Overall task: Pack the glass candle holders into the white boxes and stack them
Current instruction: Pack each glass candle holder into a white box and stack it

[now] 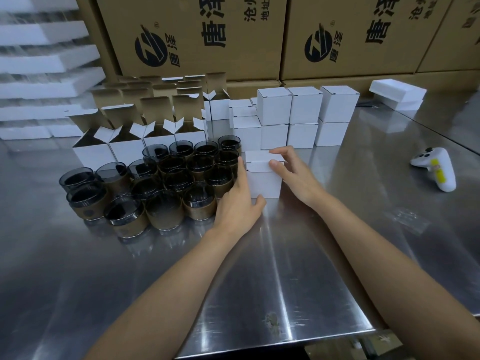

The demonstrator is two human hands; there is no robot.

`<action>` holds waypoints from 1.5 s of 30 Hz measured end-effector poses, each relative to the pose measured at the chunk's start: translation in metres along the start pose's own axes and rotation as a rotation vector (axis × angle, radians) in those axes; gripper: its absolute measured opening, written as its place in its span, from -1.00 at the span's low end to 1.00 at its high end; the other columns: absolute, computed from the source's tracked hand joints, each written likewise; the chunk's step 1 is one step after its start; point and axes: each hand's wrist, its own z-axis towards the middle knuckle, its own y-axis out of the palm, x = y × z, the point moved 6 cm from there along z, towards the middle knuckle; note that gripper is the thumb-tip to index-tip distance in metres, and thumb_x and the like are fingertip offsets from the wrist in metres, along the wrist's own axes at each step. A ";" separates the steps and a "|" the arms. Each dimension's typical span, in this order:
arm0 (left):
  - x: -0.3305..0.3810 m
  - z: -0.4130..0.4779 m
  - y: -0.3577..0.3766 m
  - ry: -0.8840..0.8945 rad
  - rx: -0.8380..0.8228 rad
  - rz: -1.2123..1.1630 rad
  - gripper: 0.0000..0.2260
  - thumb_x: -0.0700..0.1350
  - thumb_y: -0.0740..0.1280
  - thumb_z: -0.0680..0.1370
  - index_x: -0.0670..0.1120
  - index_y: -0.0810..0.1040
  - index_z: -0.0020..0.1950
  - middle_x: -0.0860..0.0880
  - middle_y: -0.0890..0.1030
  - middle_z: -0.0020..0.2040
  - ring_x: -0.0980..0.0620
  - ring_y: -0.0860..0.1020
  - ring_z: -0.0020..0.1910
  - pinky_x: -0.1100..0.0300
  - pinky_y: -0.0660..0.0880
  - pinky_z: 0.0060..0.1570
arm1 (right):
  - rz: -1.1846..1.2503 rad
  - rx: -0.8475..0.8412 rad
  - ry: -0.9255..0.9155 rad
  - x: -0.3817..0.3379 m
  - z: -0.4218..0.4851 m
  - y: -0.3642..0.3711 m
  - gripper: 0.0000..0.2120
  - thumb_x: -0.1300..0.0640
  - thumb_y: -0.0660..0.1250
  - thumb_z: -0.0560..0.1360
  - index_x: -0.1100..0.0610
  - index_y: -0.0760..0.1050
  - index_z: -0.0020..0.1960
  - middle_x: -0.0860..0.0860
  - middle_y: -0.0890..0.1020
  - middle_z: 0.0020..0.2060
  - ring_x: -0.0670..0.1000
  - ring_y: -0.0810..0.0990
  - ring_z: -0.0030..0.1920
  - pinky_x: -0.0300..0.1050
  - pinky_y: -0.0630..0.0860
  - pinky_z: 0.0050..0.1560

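A white box (pixel 263 181) stands on the steel table (pixel 272 268) at the centre, its lid folded down. My left hand (pixel 239 203) holds its left side, thumb at the front bottom edge. My right hand (pixel 293 170) presses the lid with a finger on top and the thumb on the front flap. Left of the box stand several dark glass candle holders (pixel 166 183) with brown sleeves. Behind it, closed white boxes (pixel 291 115) are stacked two high. Open white boxes (pixel 135 141) with raised flaps stand at the back left.
A white controller (pixel 439 168) lies on the table at the right. White foam blocks (pixel 397 96) sit at the back right, foam sheets (pixel 44 81) are piled at the left. Large brown cartons (pixel 197 35) form a wall behind. The table's front edge is near.
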 end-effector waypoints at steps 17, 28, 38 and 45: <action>0.006 -0.003 -0.004 0.113 0.012 -0.047 -0.10 -0.07 0.27 0.54 0.27 -0.45 0.45 -0.10 0.34 0.49 -0.24 0.59 -0.01 0.00 0.54 -0.17 | 0.364 -0.103 0.177 0.006 -0.001 0.022 -0.75 0.04 0.33 0.38 -0.08 0.39 0.04 -0.03 0.50 0.07 -0.02 0.51 0.03 -0.08 0.40 0.07; 0.006 0.000 -0.004 0.086 0.023 -0.131 -0.38 -0.11 0.29 0.52 0.08 0.13 0.53 -0.04 0.42 0.41 -0.12 0.54 0.12 0.14 0.39 -0.17 | 0.321 -0.065 0.199 0.007 0.000 0.023 -0.82 0.04 0.23 0.37 -0.05 0.39 -0.02 0.01 0.45 0.02 0.01 0.44 0.01 -0.09 0.34 0.00; 0.004 -0.005 -0.005 0.010 -0.011 -0.169 -0.18 -0.12 0.27 0.52 0.10 -0.28 0.55 -0.12 0.48 0.35 -0.22 0.59 -0.02 0.04 0.51 -0.17 | 0.317 -0.123 0.114 0.015 -0.003 0.005 -0.35 -0.05 0.45 0.39 -0.17 0.27 0.41 -0.02 0.47 0.30 -0.10 0.47 0.31 -0.17 0.40 0.31; 0.003 -0.004 -0.004 -0.011 -0.032 -0.243 -0.19 -0.13 0.26 0.56 0.02 -0.30 0.56 -0.04 0.42 0.43 -0.18 0.56 0.13 -0.05 0.53 0.03 | 0.082 -0.116 0.026 0.013 -0.005 0.007 -0.13 0.11 0.59 0.29 -0.17 0.15 0.41 -0.11 0.33 0.31 -0.10 0.31 0.40 -0.24 0.38 0.31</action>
